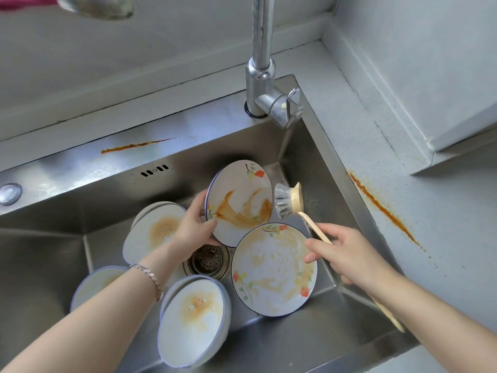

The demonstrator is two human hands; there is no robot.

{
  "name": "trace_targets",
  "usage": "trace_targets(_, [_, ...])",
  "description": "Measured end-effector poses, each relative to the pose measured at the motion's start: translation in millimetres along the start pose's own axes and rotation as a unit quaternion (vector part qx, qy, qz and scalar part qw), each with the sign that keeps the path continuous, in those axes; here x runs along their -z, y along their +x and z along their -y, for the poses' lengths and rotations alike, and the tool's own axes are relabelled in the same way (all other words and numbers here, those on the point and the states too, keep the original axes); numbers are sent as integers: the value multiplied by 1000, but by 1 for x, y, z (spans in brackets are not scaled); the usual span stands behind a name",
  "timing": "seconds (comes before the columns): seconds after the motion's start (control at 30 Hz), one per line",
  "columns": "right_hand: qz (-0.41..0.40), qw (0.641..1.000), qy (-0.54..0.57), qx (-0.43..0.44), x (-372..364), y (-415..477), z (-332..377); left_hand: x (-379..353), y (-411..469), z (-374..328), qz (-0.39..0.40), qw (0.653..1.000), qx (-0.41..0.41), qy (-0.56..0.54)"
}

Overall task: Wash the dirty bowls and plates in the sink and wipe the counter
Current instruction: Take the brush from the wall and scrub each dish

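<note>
nearest bowl (193,319): tipped on its side at the front of the sink (67,211), brownish gunk dried inside
left bowl (91,285): just beside that one, half hidden under the left forearm, smeared too
bracelet (150,277): metal links, on the left wrist
flower plate (271,273): leaning near the sink's right wall, blue rim, orange flowers, streaky sauce all over
drain (207,261): strainer peeking out between the dishes
right hand (352,257): wrapped round the brush's pale handle, over the flower plate's upper edge
left hand (193,227): gripping the left rim of the held plate, thumb on its face
far bowl (153,230): behind the left hand, tilted, tan stain in the middle
held plate (242,200): tilted up over the sink floor, thick brown smear across the lower half
brush (287,201): bristle head right at the held plate's right edge; touching or not, can't tell
tabletop (403,157): grey, speckled, with a long orange streak (382,208) right of the sink
ledge streak (134,146): same orange, on the sink's back rim
faucet (261,76): chrome, back right corner
</note>
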State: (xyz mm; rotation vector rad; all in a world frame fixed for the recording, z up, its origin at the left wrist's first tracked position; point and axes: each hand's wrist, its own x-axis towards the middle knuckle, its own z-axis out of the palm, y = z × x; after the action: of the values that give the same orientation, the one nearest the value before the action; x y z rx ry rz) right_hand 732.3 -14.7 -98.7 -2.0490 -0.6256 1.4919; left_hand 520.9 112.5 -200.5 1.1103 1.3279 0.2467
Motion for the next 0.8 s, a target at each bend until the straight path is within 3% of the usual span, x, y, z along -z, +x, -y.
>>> trace_targets(0.27, [10, 1000, -22, 17, -15, -10, 13, 21, -31, -18, -45, 995, -24, 90])
trace_targets(0.43, [20, 998, -42, 37, -17, -18, 15, 31, -58, -36, -56, 998, 17, 14])
trace_targets(0.53, [21, 991, -115, 62, -10, -27, 14, 37, -91, -43, -43, 996, 28, -70])
trace_targets(0.67, [39, 943, -296, 146, 5, -56, 28, 36, -149, -42, -21, 982, 31, -187])
trace_targets(0.8, [44, 883, -438, 165, 1, -86, 46, 20, -205, -37, -5, 959, 18, -283])
